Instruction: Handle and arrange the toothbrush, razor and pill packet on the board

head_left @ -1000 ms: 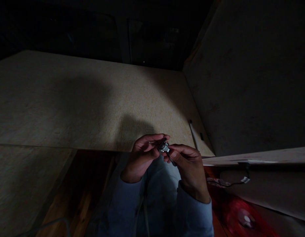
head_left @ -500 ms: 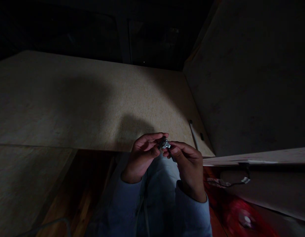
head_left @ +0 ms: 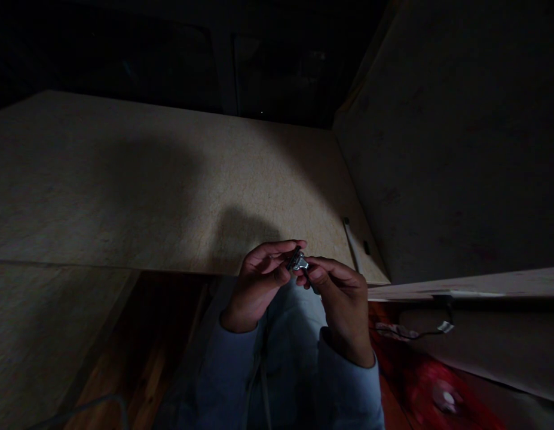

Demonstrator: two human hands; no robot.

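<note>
Between my two hands, over my lap at the table's front edge, is a small razor [head_left: 300,263] with a shiny metal neck, a dark head and a dark handle. My left hand [head_left: 259,283] pinches the razor's head between thumb and fingers. My right hand [head_left: 343,298] is closed around the thin handle, its thumb and index finger near the metal neck. Fingers hide part of the head and most of the handle. The dim light leaves fine detail unclear.
The pale table [head_left: 205,179] lies ahead, with shadows across it. A thin white stick with a dark tip [head_left: 352,245] and a small black piece [head_left: 367,247] lie at its right end, by a wall panel [head_left: 451,149]. A cable [head_left: 427,335] and red bag [head_left: 438,388] are lower right.
Almost nothing differs. The razor has tilted very slightly between my fingers, while both hands keep the same grip and place.
</note>
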